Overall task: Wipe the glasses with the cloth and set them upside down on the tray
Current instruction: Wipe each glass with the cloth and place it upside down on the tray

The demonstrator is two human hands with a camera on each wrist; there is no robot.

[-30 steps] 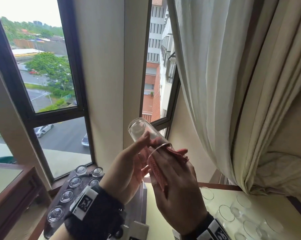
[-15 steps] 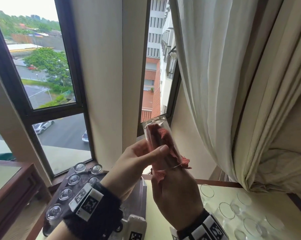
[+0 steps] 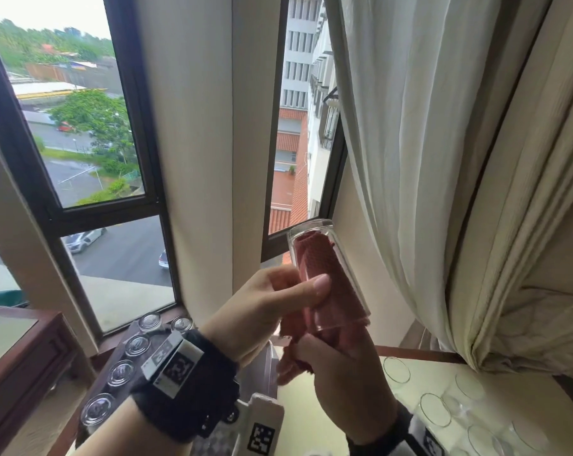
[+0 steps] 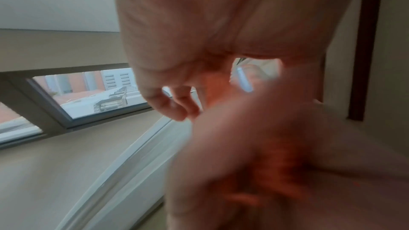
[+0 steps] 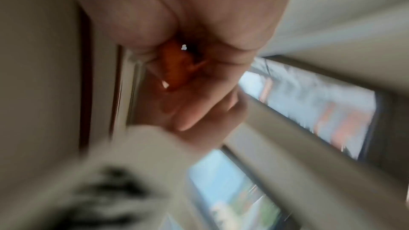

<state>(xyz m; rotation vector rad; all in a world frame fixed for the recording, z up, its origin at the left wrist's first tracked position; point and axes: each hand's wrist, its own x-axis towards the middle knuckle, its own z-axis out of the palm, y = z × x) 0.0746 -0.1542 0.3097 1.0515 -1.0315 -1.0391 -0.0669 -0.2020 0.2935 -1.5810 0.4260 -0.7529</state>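
Glass, thin, slick and breakable, is riding base-up before the window; your left hand is clasping its wall while your right hand is gripping the red cloth stuffed inside, at 6 o'clock.

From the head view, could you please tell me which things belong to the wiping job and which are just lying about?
Part of the job:
- glass, gripped by the left hand
- red cloth stuffed inside it, worked by the right hand
- dark tray holding upturned glasses
- upright glasses on the table

Just there:
- curtain
- window
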